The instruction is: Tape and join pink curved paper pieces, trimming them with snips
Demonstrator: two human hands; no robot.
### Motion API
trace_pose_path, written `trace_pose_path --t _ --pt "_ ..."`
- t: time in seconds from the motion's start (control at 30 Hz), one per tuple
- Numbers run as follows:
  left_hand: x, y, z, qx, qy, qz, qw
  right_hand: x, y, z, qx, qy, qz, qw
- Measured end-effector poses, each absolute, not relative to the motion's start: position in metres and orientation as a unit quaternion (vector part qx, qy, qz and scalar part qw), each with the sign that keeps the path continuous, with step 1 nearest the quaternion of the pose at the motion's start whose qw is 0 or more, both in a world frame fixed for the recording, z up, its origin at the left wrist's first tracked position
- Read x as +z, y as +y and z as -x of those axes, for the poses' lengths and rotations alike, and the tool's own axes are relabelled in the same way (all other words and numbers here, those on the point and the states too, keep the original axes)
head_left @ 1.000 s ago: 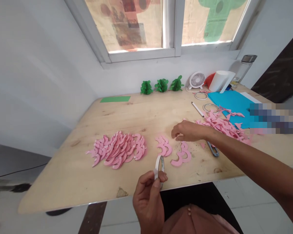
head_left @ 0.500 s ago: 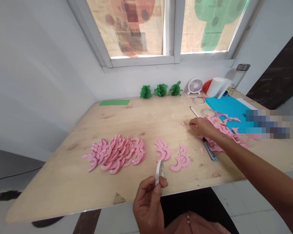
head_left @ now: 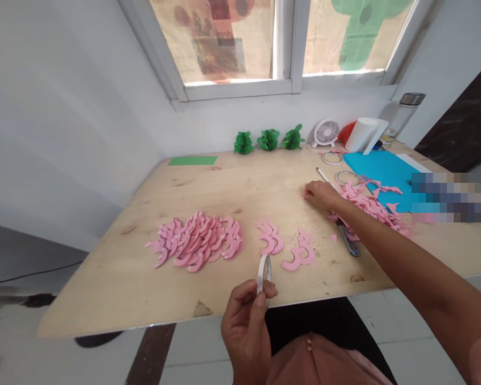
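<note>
My left hand [head_left: 246, 321] pinches a narrow roll of white tape [head_left: 261, 267], held on edge above the table's front edge. My right hand [head_left: 323, 195] is on the tabletop left of the pink scraps, fingers curled together and pointing left. A small pink scrap lay at that spot; the fingertips now hide whatever is under or between them. Beyond the left hand lie two small groups of curved pink paper pieces, a nearer-left group [head_left: 269, 238] and a right group [head_left: 299, 256]. Further left is a large heap of curved pink pieces [head_left: 200, 240].
Pink offcuts [head_left: 371, 206] and a utility knife [head_left: 348, 240] lie by the right forearm. Behind are a white pen [head_left: 324, 175], tape rings [head_left: 348, 178] and blue sheets [head_left: 385, 168]. Green paper ornaments [head_left: 268, 140], a small fan [head_left: 326, 132] and a bottle [head_left: 403, 120] stand along the wall.
My right hand has moved left, off the scraps' edge and onto the small loose pink scrap, which is now covered. My left hand still holds the tape. The view has shifted slightly.
</note>
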State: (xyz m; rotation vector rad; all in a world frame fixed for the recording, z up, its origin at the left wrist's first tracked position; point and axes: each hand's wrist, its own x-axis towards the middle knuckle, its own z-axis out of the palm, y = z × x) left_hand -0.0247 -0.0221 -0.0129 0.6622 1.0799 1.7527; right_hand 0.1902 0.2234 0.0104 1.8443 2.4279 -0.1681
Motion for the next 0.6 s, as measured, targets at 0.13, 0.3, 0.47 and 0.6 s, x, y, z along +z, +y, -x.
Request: trace_pose_path --t 0.13,0.3,0.47,0.6 --pt "-0.015 -0.021 0.024 0.714 0.427 -0.274 0.483 0.010 0.211 -0.203 -0.052 0.781 -0.621 0.033" --pt "-0.016 -0.020 0.023 0.712 0.429 -0.267 0.487 0.010 0.210 -0.206 -0.060 0.786 -0.615 0.015" --pt "-0.015 -0.020 0.023 0.712 0.433 -0.272 0.481 0.008 0.224 -0.198 -0.073 0.794 -0.603 0.029" --pt "-0.013 -0.020 0.023 0.712 0.437 -0.273 0.478 0.007 0.229 -0.194 -0.081 0.791 -0.605 0.033"
